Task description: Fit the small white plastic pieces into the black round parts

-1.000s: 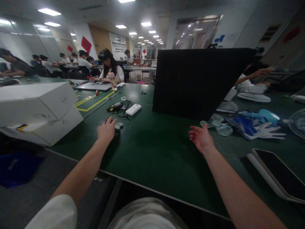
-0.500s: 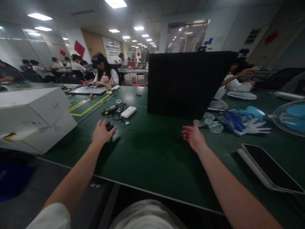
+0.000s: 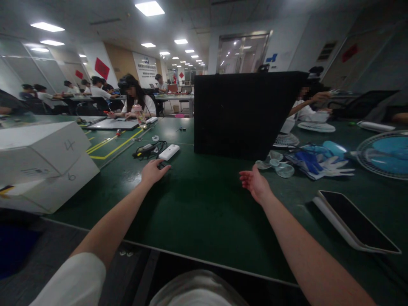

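Note:
My left hand (image 3: 153,171) is closed low over the green table, with a small black object (image 3: 163,164) showing between its thumb and fingers. Most of that object is hidden, so its exact kind cannot be made out. Just beyond the fingers lie a white power bank (image 3: 169,152) and a tangle of black cable (image 3: 149,149). My right hand (image 3: 255,183) hovers palm inward, its fingers loosely curled and holding nothing. Close beside it is a clear fan blade (image 3: 274,163) with rounded lobes.
A large black box (image 3: 236,114) stands ahead. White boxes (image 3: 47,165) are at left. To the right are gloves (image 3: 318,165), a blue-bladed fan (image 3: 387,155) and a tablet-like device (image 3: 357,221). Another person (image 3: 137,100) sits across the table.
My left hand has moved right and slightly forward, carrying the small black object towards the power bank. A small round disc near the power bank is now out of sight. My right hand has barely moved.

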`<action>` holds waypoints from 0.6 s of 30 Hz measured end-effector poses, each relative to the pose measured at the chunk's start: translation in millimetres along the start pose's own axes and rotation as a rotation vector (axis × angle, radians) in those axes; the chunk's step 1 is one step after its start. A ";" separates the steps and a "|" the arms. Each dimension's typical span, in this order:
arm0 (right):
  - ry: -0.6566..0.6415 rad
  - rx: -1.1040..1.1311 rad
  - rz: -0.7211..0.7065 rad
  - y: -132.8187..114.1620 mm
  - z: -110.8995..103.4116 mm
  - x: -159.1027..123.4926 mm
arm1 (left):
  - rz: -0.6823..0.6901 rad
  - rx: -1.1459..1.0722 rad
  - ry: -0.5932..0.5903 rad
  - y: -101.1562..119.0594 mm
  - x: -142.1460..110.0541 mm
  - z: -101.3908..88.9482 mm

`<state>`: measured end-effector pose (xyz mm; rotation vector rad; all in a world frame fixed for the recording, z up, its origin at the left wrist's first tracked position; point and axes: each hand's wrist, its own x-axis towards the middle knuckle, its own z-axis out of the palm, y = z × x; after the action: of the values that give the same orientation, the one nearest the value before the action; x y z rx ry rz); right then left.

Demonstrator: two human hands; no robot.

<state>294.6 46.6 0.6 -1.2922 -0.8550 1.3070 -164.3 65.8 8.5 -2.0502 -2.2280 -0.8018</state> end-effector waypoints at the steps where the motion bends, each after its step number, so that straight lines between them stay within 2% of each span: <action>1: -0.002 -0.002 -0.005 0.2 0.4 -0.1 | 0.069 0.014 -0.030 6.4 1.5 1.5; 4: -0.002 -0.012 -0.017 0.9 0.9 -0.2 | 0.230 0.043 -0.116 23.6 4.4 6.6; 10: 0.002 -0.028 -0.007 -1.0 1.4 -3.4 | 0.351 -0.138 -0.258 62.8 6.6 24.0; 13: 0.002 -0.026 -0.016 -2.6 2.0 -5.4 | 0.421 -0.283 -0.292 97.5 -2.6 36.9; 18: -0.006 -0.005 -0.042 -1.9 2.8 -5.8 | 0.663 -0.523 -0.380 173.6 -34.5 59.3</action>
<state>291.4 41.8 4.1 -1.2683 -0.8855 1.2768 22.3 57.8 7.3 -3.1386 -1.3242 -1.0464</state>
